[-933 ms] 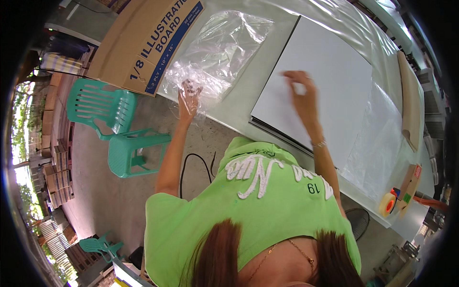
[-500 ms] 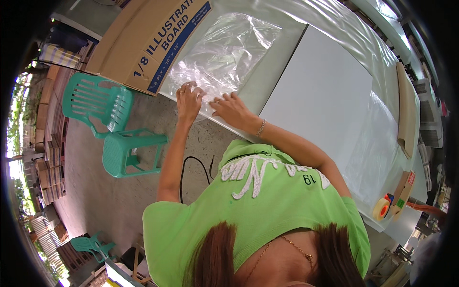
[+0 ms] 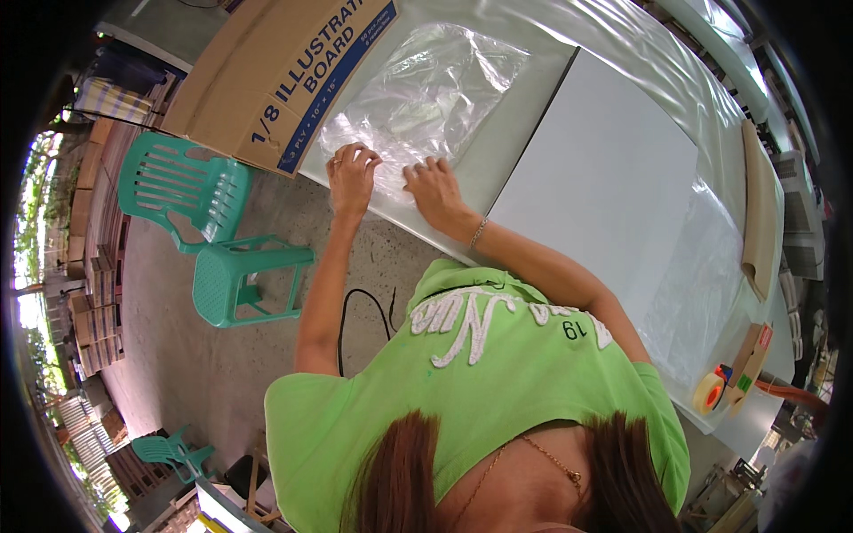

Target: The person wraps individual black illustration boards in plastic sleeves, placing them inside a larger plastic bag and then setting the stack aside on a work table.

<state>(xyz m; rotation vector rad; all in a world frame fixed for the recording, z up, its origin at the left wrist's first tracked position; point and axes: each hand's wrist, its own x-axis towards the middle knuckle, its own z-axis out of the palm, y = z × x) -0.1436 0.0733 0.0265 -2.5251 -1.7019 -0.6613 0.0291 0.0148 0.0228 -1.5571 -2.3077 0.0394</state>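
Observation:
A crinkled, shiny piece of clear plastic [image 3: 435,84], a bag or a sheet, lies on the table, its near end by the table's edge. My left hand [image 3: 353,180] is at the plastic's near left corner, fingers curled in and closed on its edge. Just to the right, my right hand [image 3: 435,188] rests on the near end of the plastic with fingers somewhat apart. A small gap separates the two hands. Beside my right forearm lies a large pale grey board [image 3: 604,169] with a dark left edge.
A large brown cardboard box [image 3: 275,80] stands left of the plastic. More clear plastic [image 3: 697,284] covers the board's right side. A tape roll [image 3: 708,392] sits by a small carton [image 3: 751,364] at the right. Below left are a green chair [image 3: 191,182], a green stool [image 3: 222,280] and a black cable [image 3: 345,324].
My right hand has moved slightly right and up, away from the left hand, and its fingers now point farther up. The left hand stays at the plastic's corner.

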